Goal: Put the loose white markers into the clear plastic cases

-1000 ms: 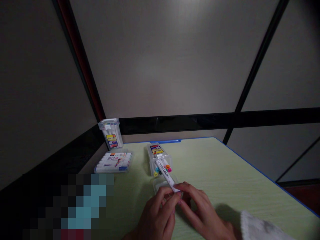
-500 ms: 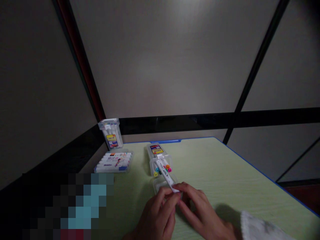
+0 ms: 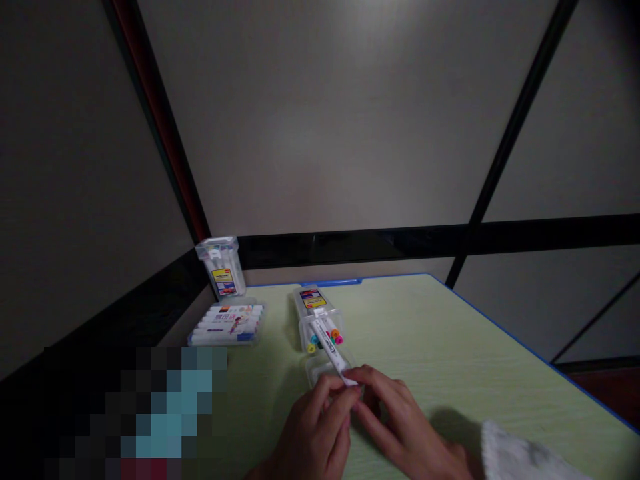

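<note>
Both hands pinch the near end of a white marker point(image 3: 327, 347) with dark print on its barrel. My left hand point(image 3: 317, 427) has its fingertips closed around that end from the left. From the right, my right hand point(image 3: 400, 420) presses its thumb and fingertips on the same end, which is mostly covered. The marker slants away from me, its far end over the mouth of a clear marker case point(image 3: 315, 310) lying on the table. Coloured marker ends point(image 3: 335, 335) show in the case's mouth. The case's clear lid point(image 3: 320, 367) hangs open toward me, partly hidden by the hands.
A flat clear pack of white markers point(image 3: 227, 325) lies to the left. Behind it another clear marker case point(image 3: 223, 270) stands upright by the wall. The pale green table point(image 3: 450, 347) has a blue edge, and grey wall panels rise behind it. The lower left is pixelated.
My fingers shift very slightly at the marker's near end. The marker, the cases and the pack stay where they were.
</note>
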The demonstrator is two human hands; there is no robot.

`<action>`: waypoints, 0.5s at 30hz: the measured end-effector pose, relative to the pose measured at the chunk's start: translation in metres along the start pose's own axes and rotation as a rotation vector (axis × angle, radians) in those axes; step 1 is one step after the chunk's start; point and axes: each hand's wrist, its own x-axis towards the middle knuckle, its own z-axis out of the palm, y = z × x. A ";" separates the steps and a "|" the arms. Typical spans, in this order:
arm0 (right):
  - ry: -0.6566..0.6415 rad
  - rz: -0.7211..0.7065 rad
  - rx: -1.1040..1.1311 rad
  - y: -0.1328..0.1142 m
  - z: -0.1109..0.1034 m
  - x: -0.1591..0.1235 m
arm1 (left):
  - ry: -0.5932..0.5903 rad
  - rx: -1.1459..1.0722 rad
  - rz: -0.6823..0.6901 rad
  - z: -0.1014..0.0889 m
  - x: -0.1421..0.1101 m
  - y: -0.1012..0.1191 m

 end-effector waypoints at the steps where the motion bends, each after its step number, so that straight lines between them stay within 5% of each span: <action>1: 0.002 -0.002 -0.001 0.000 0.000 0.000 | -0.003 0.001 -0.001 0.000 0.000 0.000; 15: -0.021 0.002 0.022 0.000 0.001 0.002 | -0.009 -0.030 -0.013 -0.002 0.003 0.002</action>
